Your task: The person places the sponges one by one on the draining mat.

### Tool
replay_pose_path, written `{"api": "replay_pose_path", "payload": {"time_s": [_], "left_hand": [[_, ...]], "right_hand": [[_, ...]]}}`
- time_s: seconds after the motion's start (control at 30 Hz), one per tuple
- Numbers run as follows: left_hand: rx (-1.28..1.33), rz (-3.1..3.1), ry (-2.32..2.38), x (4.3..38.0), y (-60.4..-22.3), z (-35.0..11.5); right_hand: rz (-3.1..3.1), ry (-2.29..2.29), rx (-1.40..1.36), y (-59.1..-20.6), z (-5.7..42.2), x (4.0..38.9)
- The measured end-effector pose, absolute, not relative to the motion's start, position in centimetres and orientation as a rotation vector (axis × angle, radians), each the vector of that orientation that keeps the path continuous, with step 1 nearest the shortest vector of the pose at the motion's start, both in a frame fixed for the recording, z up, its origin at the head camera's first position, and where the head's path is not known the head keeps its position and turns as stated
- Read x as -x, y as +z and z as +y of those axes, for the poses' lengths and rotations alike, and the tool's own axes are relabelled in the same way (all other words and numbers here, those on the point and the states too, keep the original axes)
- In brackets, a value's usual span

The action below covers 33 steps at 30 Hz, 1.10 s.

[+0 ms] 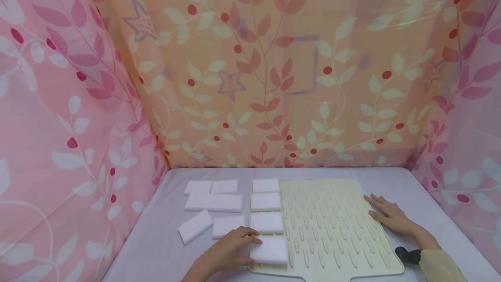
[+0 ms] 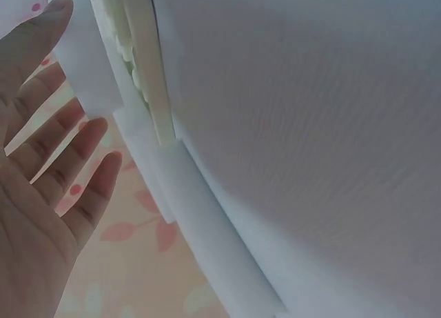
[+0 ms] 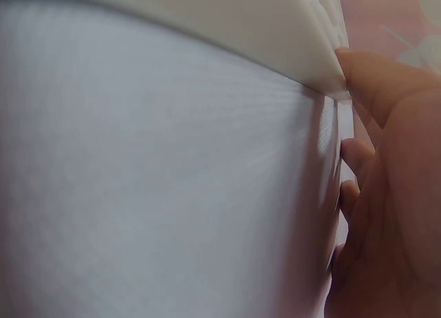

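A cream ridged drying mat (image 1: 332, 229) lies on the table, with a column of white sponge-like blocks along its left side. My left hand (image 1: 231, 249) is at the left edge of the nearest block (image 1: 270, 249); its fingertips touch the block's corner, with the thumb close to the near side. In the left wrist view the thumb lies against that block (image 2: 83, 56) and the other fingers are spread, nearly straight. My right hand (image 1: 391, 217) rests at the mat's right edge, fingers extended. In the right wrist view its thumb touches the mat's rim (image 3: 303, 49).
Several more white blocks (image 1: 213, 203) lie on the white tablecloth (image 1: 148, 247) left of the mat, one of them (image 1: 195, 226) turned at an angle. A black object (image 1: 408, 256) is by the right wrist. Patterned curtains (image 1: 266, 77) enclose the back and sides.
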State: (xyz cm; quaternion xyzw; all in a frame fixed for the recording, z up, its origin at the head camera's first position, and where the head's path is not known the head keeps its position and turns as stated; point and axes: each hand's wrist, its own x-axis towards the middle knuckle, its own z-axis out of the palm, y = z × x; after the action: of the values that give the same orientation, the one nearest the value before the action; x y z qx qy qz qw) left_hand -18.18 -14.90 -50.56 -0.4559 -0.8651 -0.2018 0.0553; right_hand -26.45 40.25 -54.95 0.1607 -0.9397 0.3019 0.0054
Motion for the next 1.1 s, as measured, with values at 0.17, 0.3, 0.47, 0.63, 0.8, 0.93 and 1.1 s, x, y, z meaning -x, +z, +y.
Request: {"api": "replay_pose_path", "payload": {"time_s": [0.17, 0.3, 0.47, 0.63, 0.8, 0.93, 1.1], "left_hand": [[1.39, -2.611, -0.609, 18.3, -51.1, -14.8], [1.394, -2.589, -0.585, 18.3, -51.3, -14.8], [1.389, -2.588, -0.592, 18.1, -51.3, -14.9], [1.373, -2.598, -0.601, 18.1, -51.3, -15.0], [1.344, -2.601, -0.599, 18.1, -51.1, -15.3], [1.299, -2.584, -0.586, 18.1, -51.0, -16.0], [1.231, -2.545, -0.578, 18.1, -51.1, -17.7]], "right_hand": [[-2.942, 0.935, -0.499, -55.1, 40.2, 26.5], [-2.955, 0.921, -0.486, -55.4, 40.3, 26.6], [-2.961, 0.945, -0.475, -55.2, 40.2, 26.4], [-2.967, 0.96, -0.471, -54.9, 40.2, 26.3], [-2.96, 0.951, -0.477, -54.9, 40.2, 26.4], [-2.961, 0.937, -0.475, -54.9, 40.2, 26.4], [-2.959, 0.936, -0.481, -55.0, 40.2, 26.4]]}}
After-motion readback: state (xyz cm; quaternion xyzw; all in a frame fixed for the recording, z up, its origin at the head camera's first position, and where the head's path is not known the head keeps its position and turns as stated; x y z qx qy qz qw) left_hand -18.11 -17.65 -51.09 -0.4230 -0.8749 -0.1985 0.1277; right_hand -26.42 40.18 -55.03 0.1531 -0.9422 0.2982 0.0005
